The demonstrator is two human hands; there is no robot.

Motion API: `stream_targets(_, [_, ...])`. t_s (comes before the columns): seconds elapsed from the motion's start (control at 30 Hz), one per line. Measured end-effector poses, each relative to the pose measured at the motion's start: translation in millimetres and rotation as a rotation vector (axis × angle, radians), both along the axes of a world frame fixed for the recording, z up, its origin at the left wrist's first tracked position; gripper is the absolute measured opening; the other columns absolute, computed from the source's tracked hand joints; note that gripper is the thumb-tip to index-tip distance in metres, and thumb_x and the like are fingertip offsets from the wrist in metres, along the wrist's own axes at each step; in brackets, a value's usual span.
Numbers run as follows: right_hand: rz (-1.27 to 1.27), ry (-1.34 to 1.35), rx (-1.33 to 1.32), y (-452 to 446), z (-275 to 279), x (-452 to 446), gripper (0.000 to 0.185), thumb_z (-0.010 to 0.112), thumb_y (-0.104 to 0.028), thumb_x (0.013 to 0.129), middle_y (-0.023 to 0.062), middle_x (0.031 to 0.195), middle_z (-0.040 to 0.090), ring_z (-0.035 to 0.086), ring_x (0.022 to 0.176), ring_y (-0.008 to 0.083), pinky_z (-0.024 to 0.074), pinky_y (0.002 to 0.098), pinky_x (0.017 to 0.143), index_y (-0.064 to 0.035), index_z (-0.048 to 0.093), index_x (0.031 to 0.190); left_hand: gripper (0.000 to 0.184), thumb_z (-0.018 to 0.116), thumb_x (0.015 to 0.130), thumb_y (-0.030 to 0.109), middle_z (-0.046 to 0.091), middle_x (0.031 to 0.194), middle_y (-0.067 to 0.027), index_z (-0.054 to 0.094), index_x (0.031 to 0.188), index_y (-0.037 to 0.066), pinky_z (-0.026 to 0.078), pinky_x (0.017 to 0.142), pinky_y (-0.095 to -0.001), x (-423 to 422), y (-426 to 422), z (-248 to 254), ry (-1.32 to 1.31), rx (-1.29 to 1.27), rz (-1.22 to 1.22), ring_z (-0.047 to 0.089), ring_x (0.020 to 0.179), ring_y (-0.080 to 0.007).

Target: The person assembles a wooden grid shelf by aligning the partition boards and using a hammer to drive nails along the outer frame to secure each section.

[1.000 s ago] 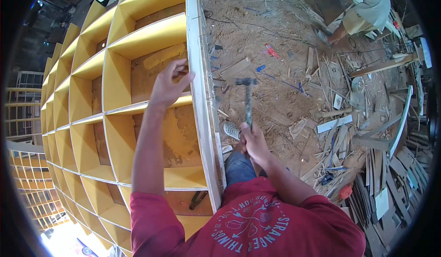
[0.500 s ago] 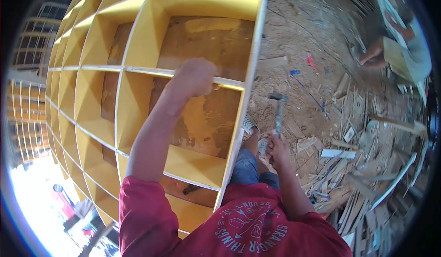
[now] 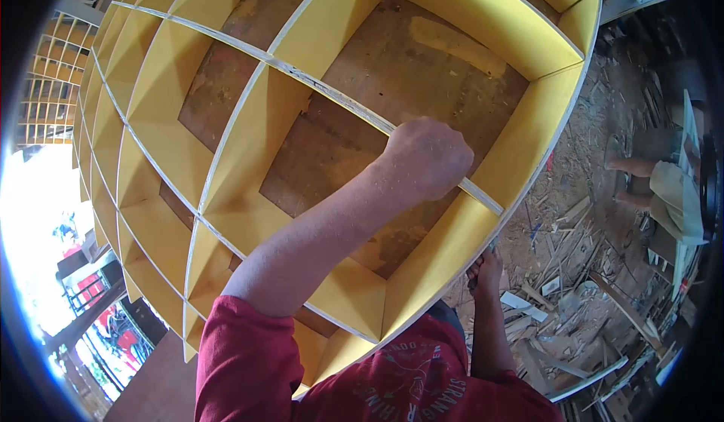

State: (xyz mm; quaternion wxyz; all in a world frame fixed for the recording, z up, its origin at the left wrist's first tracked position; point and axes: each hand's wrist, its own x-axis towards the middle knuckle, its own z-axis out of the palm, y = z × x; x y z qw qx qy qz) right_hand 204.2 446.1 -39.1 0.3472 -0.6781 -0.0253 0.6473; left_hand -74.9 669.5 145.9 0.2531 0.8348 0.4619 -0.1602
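At centre, left hand (image 3: 430,158) clenched over divider (image 3: 332,94), grip beneath hidden; dark handle (image 3: 473,280) grasped by right hand (image 3: 489,271), best held off outer board (image 3: 537,150).

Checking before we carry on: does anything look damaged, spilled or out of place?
A patchy yellow smear marks the brown panel inside the yellow grid, unlike its more evenly coloured walls. Wood scraps also lie strewn on the floor beside it, looking untidy.

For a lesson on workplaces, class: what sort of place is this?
Probably a woodworking shop: a large yellow gridded frame stands beside the person, and wood scraps lie strewn over the floor.
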Motion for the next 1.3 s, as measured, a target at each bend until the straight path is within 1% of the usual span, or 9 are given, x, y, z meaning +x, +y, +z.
stream_targets(0.17, [0.026, -0.006, 0.008, 18, 0, -12, 0.013, 0.056, -0.024, 0.110, -0.0048, 0.064, 0.040, 0.036, 0.041, 0.0071, 0.0317, 0.0262, 0.036, -0.0109, 0.054, 0.109, 0.012, 0.075, 0.083, 0.015, 0.080, 0.092, -0.0116, 0.084, 0.091, 0.012, 0.064, 0.082, -0.0452, 2, 2, 2, 0.018, -0.020, 0.008, 0.079, 0.093, -0.0334])
stream_targets(0.4, [-0.204, 0.132, 0.046, -6, 29, -27, 0.039, 0.047, -0.049, 0.114, -0.0030, 0.068, 0.041, 0.038, 0.044, 0.0082, 0.0339, 0.0280, 0.037, -0.0098, 0.053, 0.115, 0.020, 0.074, 0.084, 0.016, 0.080, 0.100, -0.0098, 0.083, 0.101, 0.019, 0.063, 0.089, -0.0462, 9, -3, 3, 0.102, 0.045, -0.013, 0.078, 0.100, -0.0317])
stream_targets(0.43, [-0.233, 0.117, 0.041, -13, 36, -31, 0.039, 0.046, -0.048, 0.114, -0.0030, 0.067, 0.041, 0.037, 0.044, 0.0082, 0.0339, 0.0279, 0.039, -0.0096, 0.053, 0.113, 0.016, 0.072, 0.085, 0.015, 0.080, 0.101, -0.0130, 0.084, 0.096, 0.015, 0.062, 0.089, -0.0468, 10, -6, 2, 0.063, 0.088, -0.011, 0.077, 0.100, -0.0334])
stream_targets(0.6, [-0.132, 0.035, 0.108, -53, 52, -56, 0.041, 0.043, -0.048, 0.115, -0.0027, 0.067, 0.042, 0.037, 0.044, 0.0088, 0.0359, 0.0273, 0.039, -0.0077, 0.053, 0.112, 0.034, 0.080, 0.082, 0.023, 0.080, 0.099, -0.0096, 0.083, 0.116, 0.028, 0.060, 0.091, -0.0455, 15, -6, -10, 0.191, 0.111, -0.055, 0.076, 0.093, -0.0321])
stream_targets(0.8, [-0.050, 0.060, 0.340, -77, 57, -61, 0.046, 0.040, -0.047, 0.116, 0.0000, 0.068, 0.046, 0.040, 0.042, 0.0109, 0.0382, 0.0274, 0.037, -0.0029, 0.052, 0.112, 0.030, 0.082, 0.084, 0.037, 0.079, 0.098, -0.0149, 0.085, 0.111, 0.025, 0.058, 0.088, -0.0492, 30, -14, 3, 0.158, 0.136, -0.018, 0.074, 0.098, -0.0348])
stream_targets(1.03, [-0.812, 0.109, 0.424, -75, 17, -33, 0.038, 0.042, -0.039, 0.116, 0.0011, 0.068, 0.049, 0.048, 0.045, 0.0124, 0.0389, 0.0298, 0.039, -0.0041, 0.055, 0.110, 0.033, 0.084, 0.084, 0.040, 0.079, 0.099, -0.0171, 0.085, 0.110, 0.021, 0.058, 0.088, -0.0478, 33, -21, -3, 0.180, 0.224, 0.007, 0.074, 0.092, -0.0374])
stream_targets(1.1, [-0.317, -0.748, 0.795, -76, -27, -75, 0.034, 0.043, -0.037, 0.116, 0.0003, 0.067, 0.049, 0.048, 0.047, 0.0117, 0.0389, 0.0294, 0.039, -0.0060, 0.054, 0.109, 0.034, 0.084, 0.083, 0.040, 0.079, 0.099, -0.0174, 0.085, 0.110, 0.020, 0.058, 0.089, -0.0479, 30, -20, -9, 0.159, 0.244, 0.000, 0.074, 0.092, -0.0380])
stream_targets(1.17, [-0.039, -0.924, 0.791, -83, -37, -90, 0.031, 0.044, -0.036, 0.116, -0.0003, 0.066, 0.048, 0.048, 0.047, 0.0114, 0.0387, 0.0292, 0.039, -0.0075, 0.053, 0.108, 0.035, 0.084, 0.083, 0.040, 0.079, 0.099, -0.0180, 0.084, 0.112, 0.020, 0.058, 0.089, -0.0477, 34, -22, -4, 0.158, 0.229, 0.008, 0.074, 0.093, -0.0384])
stream_targets(1.3, [-0.387, -0.279, 0.447, -85, 4, -54, 0.028, 0.047, -0.035, 0.115, -0.0010, 0.063, 0.047, 0.047, 0.045, 0.0120, 0.0381, 0.0295, 0.037, -0.0091, 0.053, 0.106, 0.038, 0.085, 0.082, 0.041, 0.079, 0.100, -0.0192, 0.084, 0.114, 0.020, 0.058, 0.089, -0.0469, 36, -22, -3, 0.210, 0.249, -0.017, 0.074, 0.094, -0.0389])
